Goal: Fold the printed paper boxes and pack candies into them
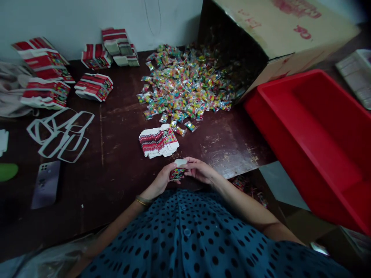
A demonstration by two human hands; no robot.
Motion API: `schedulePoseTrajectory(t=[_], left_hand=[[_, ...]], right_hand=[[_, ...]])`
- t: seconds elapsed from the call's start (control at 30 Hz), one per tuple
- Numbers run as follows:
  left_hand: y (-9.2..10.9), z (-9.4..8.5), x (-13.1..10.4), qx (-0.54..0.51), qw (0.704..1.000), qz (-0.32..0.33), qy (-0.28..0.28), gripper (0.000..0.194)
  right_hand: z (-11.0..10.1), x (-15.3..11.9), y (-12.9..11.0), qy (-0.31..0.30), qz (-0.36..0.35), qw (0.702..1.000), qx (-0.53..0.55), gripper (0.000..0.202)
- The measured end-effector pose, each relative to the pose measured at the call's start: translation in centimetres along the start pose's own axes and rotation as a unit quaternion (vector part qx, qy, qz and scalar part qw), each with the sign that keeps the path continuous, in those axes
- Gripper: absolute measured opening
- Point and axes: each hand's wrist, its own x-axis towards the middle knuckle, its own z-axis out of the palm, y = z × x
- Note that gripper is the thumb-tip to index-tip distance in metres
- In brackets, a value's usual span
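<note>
Close to my body, a small printed carton (177, 173) with a pale flap at its top is held between both hands. My left hand (164, 178) closes round its left side. The fingers of my right hand (198, 170) pinch it at the upper right, by the flap. Just beyond my hands lies a fanned stack of flat red and white cartons (159, 142). Behind that stack spreads a big heap of small clear candy packets (185, 83) with colourful pieces inside. Whether anything is inside the held carton cannot be seen.
A cardboard box (278, 34) lies on its side by the heap, opening towards it. At right stands a red plastic bin (313, 127). Bundled cartons (46, 92), white paper bands (62, 135) and a phone (46, 184) occupy the table's left.
</note>
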Motion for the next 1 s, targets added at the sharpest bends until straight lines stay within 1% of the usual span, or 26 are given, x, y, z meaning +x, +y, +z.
schedulePoseTrajectory(t=[0.07,0.1,0.13,0.17,0.23,0.3,0.37,0.5,0.57,0.67,0.73,0.77,0.83,0.93,1.0], left_hand=[[0.5,0.0,-0.1,0.055,0.998,0.010,-0.008,0.040],[0.7,0.0,-0.1,0.079,0.997,0.009,-0.011,0.039],[0.9,0.0,-0.1,0.095,0.995,0.007,-0.012,0.038],[1.2,0.1,-0.1,0.100,0.995,0.005,-0.010,0.037],[1.5,0.2,-0.1,0.081,0.997,0.006,-0.011,0.037],[1.6,0.4,0.1,0.055,0.998,0.009,-0.023,0.038],[1.6,0.6,0.2,0.045,0.998,0.011,-0.038,0.038],[1.6,0.7,0.5,0.054,0.998,0.014,-0.042,0.036],[1.9,0.7,0.6,0.052,0.998,0.009,-0.040,0.034],[2.2,0.8,0.6,0.052,0.997,0.010,-0.054,0.035],[2.2,0.9,0.5,0.051,0.995,0.003,-0.088,0.040],[2.2,0.9,0.5,0.071,0.992,-0.006,-0.100,0.044],[2.2,0.9,0.5,0.151,0.983,-0.022,-0.102,0.045],[2.3,0.9,1.0,0.282,0.951,-0.013,-0.127,0.034],[2.4,1.3,1.3,0.323,0.935,-0.002,-0.145,0.030]], right_hand=[[0.0,0.2,-0.7,-0.023,0.012,1.000,-0.016,0.029],[0.1,0.2,-1.2,-0.030,0.000,0.998,-0.053,0.026],[0.2,0.0,-1.7,-0.031,-0.030,0.993,-0.106,0.022],[0.4,-0.2,-2.2,-0.032,-0.072,0.983,-0.167,0.018],[0.6,-0.7,-3.1,-0.039,-0.164,0.944,-0.284,0.016],[0.6,-1.1,-3.7,-0.057,-0.218,0.906,-0.357,0.020],[0.3,-1.4,-4.1,-0.072,-0.231,0.888,-0.391,0.022],[0.2,-1.7,-3.9,-0.079,-0.261,0.864,-0.424,0.025],[0.5,-2.0,-3.5,-0.059,-0.289,0.854,-0.429,0.029],[0.9,-2.4,-2.7,0.021,-0.321,0.850,-0.417,0.030],[0.8,-2.4,-2.2,0.065,-0.328,0.856,-0.395,0.028],[0.6,-2.4,-2.0,0.075,-0.326,0.861,-0.383,0.028],[-0.2,-2.5,-1.5,0.081,-0.316,0.874,-0.359,0.027],[-1.6,-3.1,-0.6,0.048,-0.293,0.897,-0.327,0.027],[-2.1,-3.6,0.1,0.048,-0.297,0.896,-0.327,0.027]])
